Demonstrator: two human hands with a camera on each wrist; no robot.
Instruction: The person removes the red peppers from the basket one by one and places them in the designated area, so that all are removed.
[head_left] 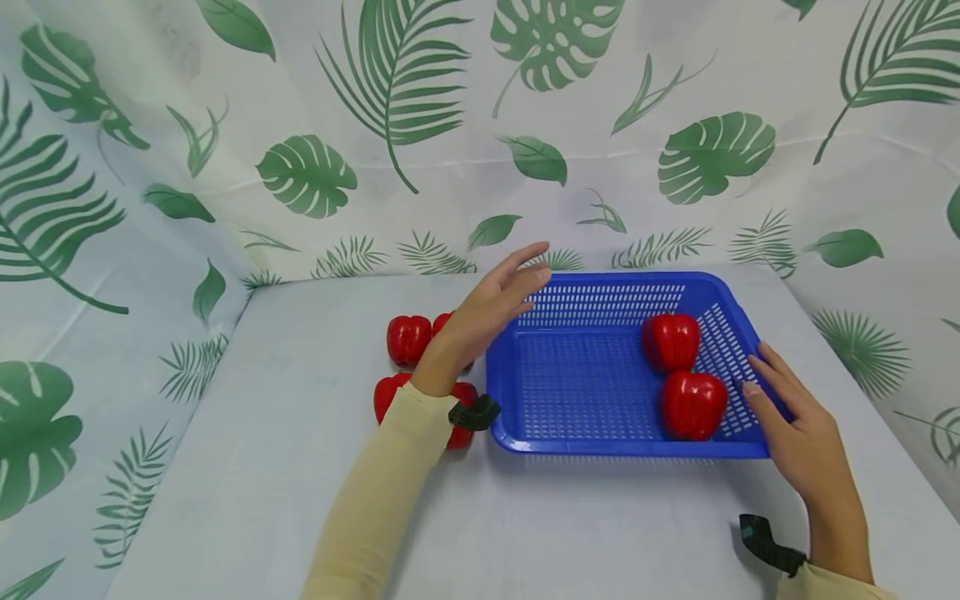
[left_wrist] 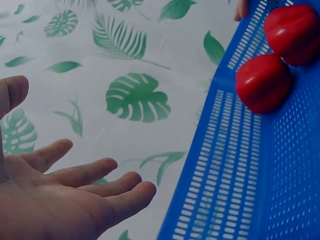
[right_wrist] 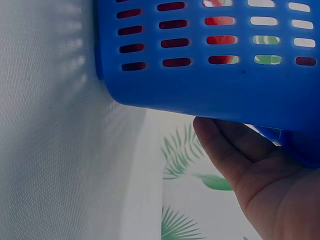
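My left hand [head_left: 487,312] hovers at the left end of a blue plastic basket [head_left: 517,446], fingers spread and holding nothing. In the left wrist view, its palm and outstretched fingers [left_wrist: 129,200] show apart from the basket wall. My right hand [head_left: 806,442] holds the basket's right rim, thumb at the rim's edge. In the right wrist view, its fingers [right_wrist: 220,150] lie against the outer wall. Two red bell peppers [head_left: 693,406] sit at the basket's right end. Several more red bell peppers [head_left: 408,340] stand on the table left of the basket, partly hidden by my left arm.
The table [head_left: 247,467] wears a pale cover. Behind it and along both sides hangs a white cloth [head_left: 457,67] printed with green leaves. Dark straps with small devices [head_left: 474,412] are on both wrists.
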